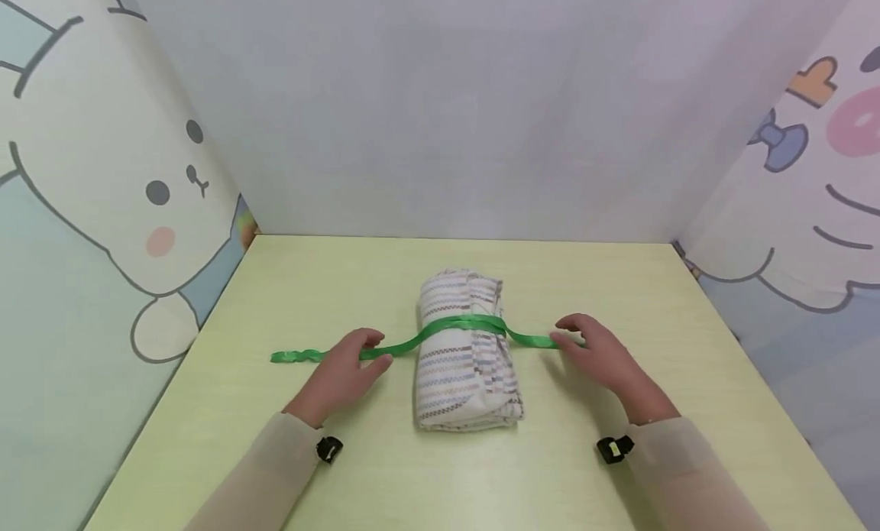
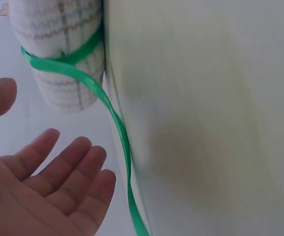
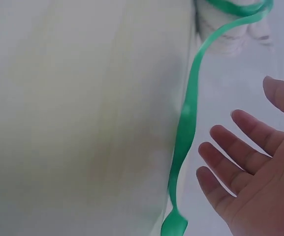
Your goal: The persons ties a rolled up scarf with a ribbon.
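The white cloth bundle with striped pattern, folded into a thick oblong, lies at the middle of the counter, its long side running away from the person. A narrow, shiny green ribbon crosses its waist; the band appears to serve to keep the folds closed. Whether it is knotted cannot be determined. One tail runs out to each side, presumably so that each hand has an end within reach.

The left hand is over the left tail, whose twisted end lies beyond it on the counter. Its grip is apart: thumb and fingers are spread, and the left wrist view shows a gap between fingertips and ribbon. The right hand is at the right tail, grip likewise apart, fingers loosely bent and clamped on nothing. Neither hand bears on the bundle, which appears to rest steady on its own weight.

Pale sleeves cover both forearms. A plain grey backdrop stands behind the counter.
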The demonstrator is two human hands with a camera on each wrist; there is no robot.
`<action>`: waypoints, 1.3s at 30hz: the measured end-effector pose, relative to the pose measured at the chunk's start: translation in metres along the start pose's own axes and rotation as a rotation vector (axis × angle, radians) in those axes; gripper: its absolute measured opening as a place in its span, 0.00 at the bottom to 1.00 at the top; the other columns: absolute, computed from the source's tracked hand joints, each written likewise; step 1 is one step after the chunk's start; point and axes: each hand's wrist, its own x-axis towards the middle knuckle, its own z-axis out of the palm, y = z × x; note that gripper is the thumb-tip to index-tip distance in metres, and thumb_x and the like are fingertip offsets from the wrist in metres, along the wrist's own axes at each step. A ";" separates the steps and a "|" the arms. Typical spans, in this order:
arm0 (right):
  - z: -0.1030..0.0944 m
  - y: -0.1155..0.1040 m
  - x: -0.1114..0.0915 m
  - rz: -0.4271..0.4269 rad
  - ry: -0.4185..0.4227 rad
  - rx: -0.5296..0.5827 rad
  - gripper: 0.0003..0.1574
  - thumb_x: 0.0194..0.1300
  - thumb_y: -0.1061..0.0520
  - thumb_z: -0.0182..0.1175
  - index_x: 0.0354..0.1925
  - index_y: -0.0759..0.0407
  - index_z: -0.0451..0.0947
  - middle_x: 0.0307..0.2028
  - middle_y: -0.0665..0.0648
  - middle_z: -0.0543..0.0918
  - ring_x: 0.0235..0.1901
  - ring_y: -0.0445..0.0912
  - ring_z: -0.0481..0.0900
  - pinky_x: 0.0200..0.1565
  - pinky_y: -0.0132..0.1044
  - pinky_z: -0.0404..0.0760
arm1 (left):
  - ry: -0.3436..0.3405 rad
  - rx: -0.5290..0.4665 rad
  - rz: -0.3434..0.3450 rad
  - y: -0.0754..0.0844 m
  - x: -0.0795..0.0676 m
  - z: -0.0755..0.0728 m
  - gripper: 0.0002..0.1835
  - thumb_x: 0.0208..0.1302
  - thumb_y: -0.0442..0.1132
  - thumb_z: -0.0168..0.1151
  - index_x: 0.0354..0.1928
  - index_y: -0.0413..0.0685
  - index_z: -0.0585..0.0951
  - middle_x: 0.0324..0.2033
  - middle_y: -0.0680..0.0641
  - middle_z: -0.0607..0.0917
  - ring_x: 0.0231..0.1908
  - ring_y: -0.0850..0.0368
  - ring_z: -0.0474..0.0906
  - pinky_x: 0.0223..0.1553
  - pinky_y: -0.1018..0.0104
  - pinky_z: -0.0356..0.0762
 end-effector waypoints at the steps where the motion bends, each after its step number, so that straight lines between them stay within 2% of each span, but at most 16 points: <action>1: 0.002 -0.004 0.000 -0.007 0.005 0.014 0.35 0.79 0.37 0.52 0.64 0.65 0.73 0.62 0.68 0.76 0.64 0.67 0.71 0.61 0.65 0.71 | 0.002 -0.020 -0.006 0.002 0.000 0.003 0.29 0.74 0.53 0.63 0.68 0.45 0.74 0.64 0.44 0.77 0.66 0.44 0.71 0.66 0.42 0.68; 5: 0.013 -0.018 -0.001 -0.016 -0.004 0.089 0.30 0.79 0.40 0.55 0.61 0.62 0.76 0.57 0.63 0.80 0.59 0.62 0.76 0.58 0.60 0.75 | 0.014 -0.073 -0.025 0.010 -0.004 0.013 0.25 0.73 0.51 0.64 0.65 0.46 0.76 0.60 0.47 0.79 0.63 0.47 0.73 0.65 0.44 0.69; 9: 0.027 -0.027 -0.003 0.023 -0.026 0.142 0.25 0.78 0.42 0.57 0.58 0.59 0.78 0.52 0.56 0.83 0.54 0.56 0.79 0.54 0.54 0.79 | 0.009 -0.147 -0.021 0.015 -0.005 0.023 0.22 0.74 0.49 0.64 0.63 0.46 0.77 0.57 0.48 0.81 0.58 0.49 0.77 0.62 0.47 0.73; 14: 0.039 -0.035 -0.003 0.076 -0.054 0.178 0.30 0.78 0.37 0.55 0.61 0.57 0.79 0.55 0.56 0.82 0.56 0.55 0.79 0.54 0.54 0.79 | 0.015 -0.316 -0.067 0.019 -0.005 0.035 0.20 0.77 0.47 0.61 0.64 0.46 0.78 0.55 0.47 0.83 0.57 0.48 0.79 0.61 0.45 0.74; 18: 0.043 -0.048 -0.002 0.126 -0.088 0.258 0.35 0.78 0.35 0.52 0.63 0.60 0.79 0.52 0.57 0.84 0.51 0.53 0.81 0.52 0.51 0.79 | 0.017 -0.429 -0.107 0.023 -0.007 0.039 0.21 0.79 0.49 0.57 0.65 0.46 0.78 0.56 0.46 0.83 0.58 0.48 0.78 0.62 0.47 0.73; 21: 0.047 -0.057 -0.001 0.184 -0.101 0.376 0.35 0.80 0.36 0.50 0.60 0.65 0.79 0.45 0.57 0.84 0.43 0.50 0.81 0.46 0.45 0.80 | -0.006 -0.614 -0.115 0.023 -0.007 0.043 0.22 0.80 0.47 0.55 0.66 0.39 0.76 0.59 0.42 0.81 0.60 0.48 0.77 0.63 0.51 0.74; 23: 0.049 -0.061 -0.001 0.219 -0.102 0.449 0.36 0.81 0.37 0.50 0.59 0.68 0.79 0.43 0.58 0.83 0.41 0.49 0.80 0.45 0.43 0.81 | -0.037 -0.774 -0.111 0.023 -0.007 0.045 0.24 0.81 0.45 0.53 0.68 0.34 0.72 0.63 0.39 0.78 0.64 0.45 0.75 0.65 0.54 0.73; 25: 0.052 -0.065 0.000 0.255 -0.092 0.514 0.37 0.81 0.37 0.49 0.58 0.70 0.79 0.42 0.59 0.83 0.40 0.49 0.80 0.45 0.43 0.83 | -0.079 -0.938 -0.106 0.024 -0.008 0.048 0.27 0.83 0.44 0.50 0.72 0.30 0.66 0.68 0.33 0.72 0.68 0.41 0.70 0.68 0.54 0.69; 28: 0.056 -0.070 0.002 0.295 -0.086 0.566 0.39 0.80 0.36 0.49 0.57 0.71 0.79 0.41 0.59 0.83 0.38 0.48 0.81 0.45 0.43 0.83 | -0.140 -1.116 -0.120 0.027 -0.009 0.052 0.32 0.84 0.46 0.46 0.75 0.27 0.57 0.73 0.29 0.63 0.74 0.37 0.60 0.72 0.50 0.61; 33: 0.061 -0.075 0.007 0.334 -0.107 0.651 0.38 0.81 0.36 0.48 0.54 0.70 0.80 0.39 0.58 0.85 0.37 0.46 0.83 0.42 0.38 0.82 | -0.182 -1.283 -0.173 0.034 -0.004 0.059 0.34 0.85 0.47 0.42 0.77 0.28 0.50 0.75 0.30 0.57 0.76 0.39 0.51 0.75 0.49 0.51; 36: 0.062 -0.076 0.009 0.363 -0.111 0.703 0.39 0.81 0.35 0.47 0.54 0.71 0.80 0.39 0.58 0.86 0.36 0.45 0.84 0.41 0.37 0.83 | -0.163 -1.353 -0.205 0.039 0.000 0.061 0.33 0.85 0.45 0.41 0.77 0.28 0.49 0.74 0.31 0.56 0.76 0.40 0.50 0.76 0.49 0.48; 39: 0.063 -0.077 0.010 0.412 -0.064 0.716 0.41 0.80 0.35 0.48 0.58 0.72 0.77 0.42 0.60 0.86 0.36 0.45 0.84 0.39 0.37 0.84 | -0.134 -1.417 -0.236 0.041 0.004 0.063 0.33 0.83 0.43 0.41 0.77 0.28 0.47 0.75 0.30 0.54 0.77 0.39 0.47 0.77 0.49 0.45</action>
